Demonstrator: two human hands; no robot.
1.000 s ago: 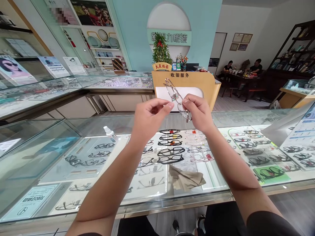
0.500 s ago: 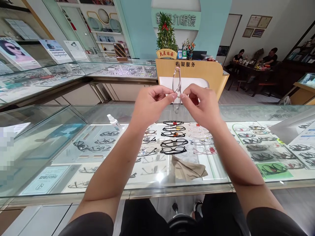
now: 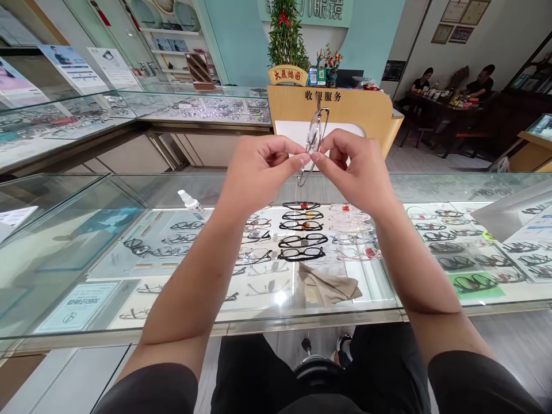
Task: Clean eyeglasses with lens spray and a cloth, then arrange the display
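Head view: left hand (image 3: 259,167) and right hand (image 3: 360,169), fingertips pinched closed, hold glasses (image 3: 316,131) beyond the beige cloth (image 3: 330,285)

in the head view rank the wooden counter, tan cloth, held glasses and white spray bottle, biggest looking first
1. Wooden counter
2. Tan cloth and held glasses: unsure; cloth wider, glasses taller but partly hidden
3. White spray bottle

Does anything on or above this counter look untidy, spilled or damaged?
The tan cloth lies crumpled on the glass counter, untidy near black glasses in a neat column. Nothing looks spilled; the held glasses appear too small to judge for damage.
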